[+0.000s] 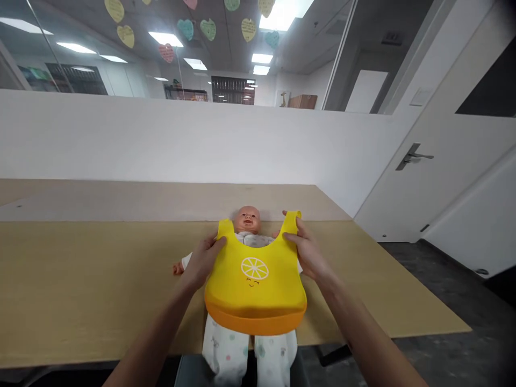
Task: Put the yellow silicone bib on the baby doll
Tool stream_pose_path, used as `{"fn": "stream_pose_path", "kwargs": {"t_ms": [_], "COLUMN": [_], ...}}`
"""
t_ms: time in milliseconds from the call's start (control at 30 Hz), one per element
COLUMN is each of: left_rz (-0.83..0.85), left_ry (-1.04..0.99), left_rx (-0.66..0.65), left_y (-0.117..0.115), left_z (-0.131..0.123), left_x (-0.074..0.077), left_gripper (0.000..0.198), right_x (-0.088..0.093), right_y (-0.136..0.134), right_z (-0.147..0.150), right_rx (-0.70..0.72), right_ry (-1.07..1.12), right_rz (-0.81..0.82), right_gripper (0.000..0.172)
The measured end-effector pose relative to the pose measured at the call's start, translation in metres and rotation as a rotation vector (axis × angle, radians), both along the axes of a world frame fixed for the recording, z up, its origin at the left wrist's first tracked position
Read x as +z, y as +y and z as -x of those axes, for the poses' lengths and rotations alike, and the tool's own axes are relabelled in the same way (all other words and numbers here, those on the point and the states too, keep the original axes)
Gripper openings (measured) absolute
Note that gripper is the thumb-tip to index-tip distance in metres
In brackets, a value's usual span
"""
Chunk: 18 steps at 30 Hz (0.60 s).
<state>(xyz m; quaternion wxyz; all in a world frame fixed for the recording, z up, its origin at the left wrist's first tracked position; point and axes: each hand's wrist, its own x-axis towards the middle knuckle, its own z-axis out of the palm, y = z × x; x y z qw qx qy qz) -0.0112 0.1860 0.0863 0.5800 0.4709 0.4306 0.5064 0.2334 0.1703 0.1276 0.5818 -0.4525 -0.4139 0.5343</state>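
A yellow silicone baby bib (242,290) with an orange catch pocket and a white lemon-slice print is held up in front of a baby doll (247,219). My left hand (205,260) grips the bib's left side just below the strap. My right hand (305,248) pinches the other strap near its top, fingers behind it. The doll lies on its back, head toward the wall, in white patterned clothes; its legs hang past the table's near edge. The bib hides most of its torso. One doll hand (178,268) shows to the left.
The wooden table (100,285) stretches left and right, against a white wall (161,140). Above is a glass window with heart-shaped notes (208,29). To the right stands a white door with a metal handle (415,156). A dark chair (187,371) is under the doll's legs.
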Motion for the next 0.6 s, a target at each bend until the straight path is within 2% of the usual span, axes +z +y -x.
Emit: {"fn": "stream_pose_path", "kwargs": {"t_ms": [133, 267, 333, 433, 500, 600], "left_rz": [0.035, 0.086, 0.124, 0.183, 0.151, 0.065], "left_ry": [0.056, 0.141, 0.185, 0.313, 0.341, 0.266], "left_rx": [0.006, 0.082, 0.105, 0.081, 0.048, 0.023], "left_y": [0.048, 0.073, 0.080, 0.091, 0.102, 0.119], "left_z": [0.002, 0.001, 0.002, 0.004, 0.004, 0.000], "left_x": [-0.006, -0.020, -0.029, -0.040, -0.043, -0.046], "left_gripper": [0.034, 0.038, 0.048, 0.065, 0.064, 0.047], "right_x": [-0.033, -0.061, -0.065, -0.064, -0.065, -0.078], "right_y": [0.060, 0.091, 0.098, 0.108, 0.117, 0.134], "right_z": [0.006, 0.007, 0.006, 0.005, 0.005, 0.002], "right_rx": [0.004, -0.060, -0.041, 0.108, 0.193, 0.141], "right_ry": [-0.052, -0.039, 0.050, 0.158, 0.179, 0.144], "right_rz": [0.071, 0.088, 0.158, 0.320, 0.374, 0.324], "right_gripper": [0.073, 0.068, 0.056, 0.021, 0.019, 0.015]}}
